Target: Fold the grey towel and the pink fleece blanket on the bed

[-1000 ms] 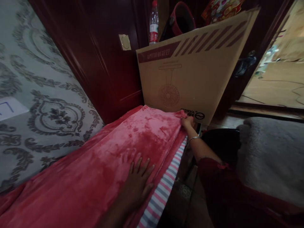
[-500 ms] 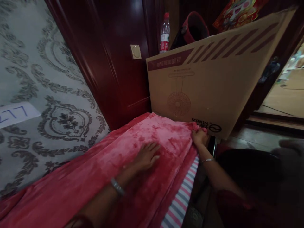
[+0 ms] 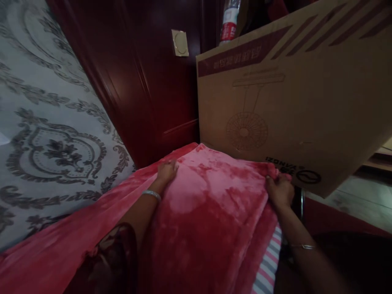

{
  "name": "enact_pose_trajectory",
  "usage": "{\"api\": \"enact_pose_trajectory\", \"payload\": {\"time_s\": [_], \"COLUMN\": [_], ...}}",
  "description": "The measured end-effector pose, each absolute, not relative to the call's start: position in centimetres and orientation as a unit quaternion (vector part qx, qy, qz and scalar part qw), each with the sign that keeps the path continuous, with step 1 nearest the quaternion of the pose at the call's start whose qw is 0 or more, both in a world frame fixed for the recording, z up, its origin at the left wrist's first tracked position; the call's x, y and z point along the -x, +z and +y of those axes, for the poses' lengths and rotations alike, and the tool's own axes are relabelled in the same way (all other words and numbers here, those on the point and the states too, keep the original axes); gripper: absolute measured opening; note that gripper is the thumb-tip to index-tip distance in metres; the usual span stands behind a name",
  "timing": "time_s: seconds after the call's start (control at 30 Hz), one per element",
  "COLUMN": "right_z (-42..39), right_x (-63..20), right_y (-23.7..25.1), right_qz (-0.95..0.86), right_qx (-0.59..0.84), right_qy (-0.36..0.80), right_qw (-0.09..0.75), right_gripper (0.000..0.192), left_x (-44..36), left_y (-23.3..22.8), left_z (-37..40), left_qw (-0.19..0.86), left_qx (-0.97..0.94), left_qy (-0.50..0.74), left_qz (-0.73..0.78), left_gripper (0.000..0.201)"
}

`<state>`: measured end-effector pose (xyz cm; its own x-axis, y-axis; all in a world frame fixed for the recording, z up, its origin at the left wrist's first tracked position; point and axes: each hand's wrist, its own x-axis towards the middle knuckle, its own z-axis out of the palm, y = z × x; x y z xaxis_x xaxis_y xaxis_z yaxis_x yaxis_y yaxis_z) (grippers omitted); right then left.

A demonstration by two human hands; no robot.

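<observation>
Pink-red plush blanket (image 3: 211, 204) lies spread over a bed, both hands on its far end. Left hand (image 3: 167, 171) lies on the blanket's far left corner near the dark wood panelling (image 3: 137, 81); whether its fingers pinch the cloth, cannot tell. Right hand (image 3: 279, 191) clenched on the blanket's far right corner, just below a cardboard fan box (image 3: 290, 94). Striped sheet (image 3: 268, 269) shows under the blanket's right edge. Grey patterned wallpaper (image 3: 45, 122) at left. Plastic bottle (image 3: 229, 24) behind the box.

Plush fleece blanket (image 3: 214, 204): mottled pink-red. Flat cotton sheet (image 3: 268, 269): pink, white, grey stripes. Tall cardboard box (image 3: 294, 102): tan, maroon bands.
</observation>
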<state>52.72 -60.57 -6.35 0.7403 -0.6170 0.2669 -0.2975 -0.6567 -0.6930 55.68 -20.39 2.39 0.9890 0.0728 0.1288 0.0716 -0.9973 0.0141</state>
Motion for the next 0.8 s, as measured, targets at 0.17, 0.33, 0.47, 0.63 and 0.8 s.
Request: {"api": "enact_pose_trajectory", "payload": {"time_s": [0.17, 0.33, 0.47, 0.63, 0.8], "right_z": [-60.6, -60.5, -60.6, -60.9, -60.8], "right_x": [-52.7, -52.7, -52.7, -52.8, -52.7], "right_y": [-6.4, -6.2, -6.2, -6.4, -6.2], "right_qz": [0.253, 0.25, 0.244, 0.227, 0.243], "right_qx": [0.88, 0.866, 0.834, 0.813, 0.818], "right_qy": [-0.247, -0.256, -0.28, -0.313, -0.301], "right_qw": [0.317, 0.349, 0.407, 0.435, 0.425], "right_gripper": [0.029, 0.026, 0.017, 0.015, 0.016], "left_x": [-60.7, -65.4, -67.0, -67.7, -69.4], "left_y": [3.5, 3.7, 2.9, 1.5, 2.3], "left_z": [-23.9, -27.6, -29.0, -29.2, -28.4], "left_qw": [0.039, 0.101, 0.138, 0.171, 0.228], "left_qx": [-0.995, -0.989, -0.978, -0.962, -0.955], "left_qy": [0.079, 0.05, 0.076, 0.142, 0.094], "left_qz": [0.056, 0.095, 0.137, 0.16, 0.163], "left_gripper": [0.045, 0.043, 0.036, 0.036, 0.038]}}
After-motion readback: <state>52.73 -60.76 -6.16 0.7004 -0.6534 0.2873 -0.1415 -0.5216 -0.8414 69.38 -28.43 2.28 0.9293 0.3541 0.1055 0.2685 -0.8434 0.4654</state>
